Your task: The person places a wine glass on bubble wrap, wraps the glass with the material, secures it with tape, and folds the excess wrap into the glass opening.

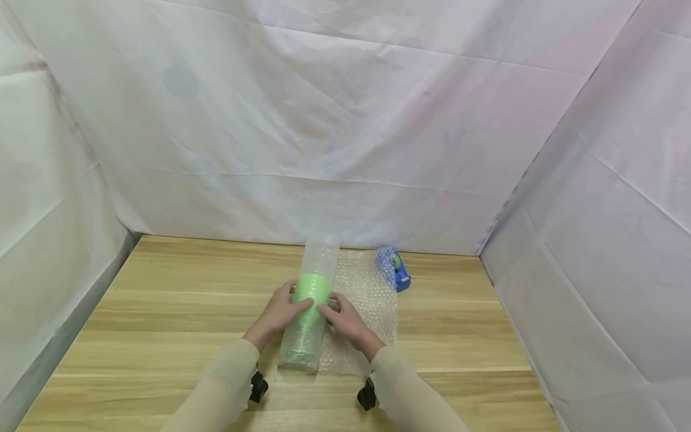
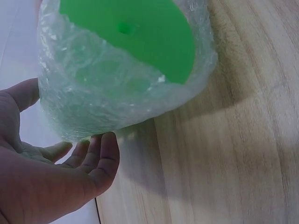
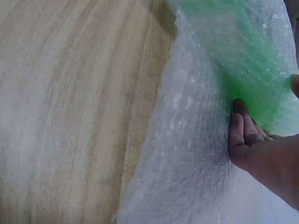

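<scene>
A green cylinder (image 1: 314,288) lies on the table inside a roll of clear bubble wrap (image 1: 302,348). Its flat green end face, with a small dimple in the middle, shows through the roll's open end in the left wrist view. My left hand (image 1: 279,309) holds the roll from the left, thumb on top and fingers curled at the lower side. From the right, my right hand (image 1: 348,318) grips it, thumb on top and fingertips bent in where roll meets sheet. The unrolled bubble wrap sheet (image 1: 367,300) spreads flat to the right.
A blue tape dispenser (image 1: 402,279) with a roll of green tape stands at the sheet's far right corner, partly covered by bubble wrap. The wooden table (image 1: 189,288) ends at a white cloth wall (image 1: 324,120) behind, with more cloth on both sides.
</scene>
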The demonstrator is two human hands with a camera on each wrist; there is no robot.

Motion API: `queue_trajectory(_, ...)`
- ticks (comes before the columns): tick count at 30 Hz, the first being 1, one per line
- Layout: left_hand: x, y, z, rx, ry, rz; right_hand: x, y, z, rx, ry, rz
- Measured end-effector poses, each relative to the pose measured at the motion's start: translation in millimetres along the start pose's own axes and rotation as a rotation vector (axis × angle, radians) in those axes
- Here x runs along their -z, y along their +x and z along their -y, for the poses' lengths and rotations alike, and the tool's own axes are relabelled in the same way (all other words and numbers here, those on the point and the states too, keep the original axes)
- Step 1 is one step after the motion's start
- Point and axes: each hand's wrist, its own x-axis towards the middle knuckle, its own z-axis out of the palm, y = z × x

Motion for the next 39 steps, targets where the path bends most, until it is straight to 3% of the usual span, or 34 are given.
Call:
queue_trajectory(10,-6.0,0.4,1.1,0.019,0.07,-0.023,8.1,-0.8,-3.8,0.031,0.027,0.097)
queue_trajectory(14,-8.1,-1.3,0.5,0.024,0.03,-0.013,9.2,-1.1,-4.5,0.02,0.021,0.116)
queue_trajectory(20,-11.0,-3.3,0.7,0.057,-0.041,0.01,4.9,-0.5,-5.4,0.018,0.039,0.061)
queue_trajectory(30,-5.8,-4.1,2.5,0.054,0.036,-0.024,-17.7,-5.6,-1.5,0.059,-0.081,-0.074)
queue_trajectory(39,-17.4,-5.1,0.2,0.013,0.13,-0.104,-13.0,-4.4,2.6,0.018,-0.142,-0.14)
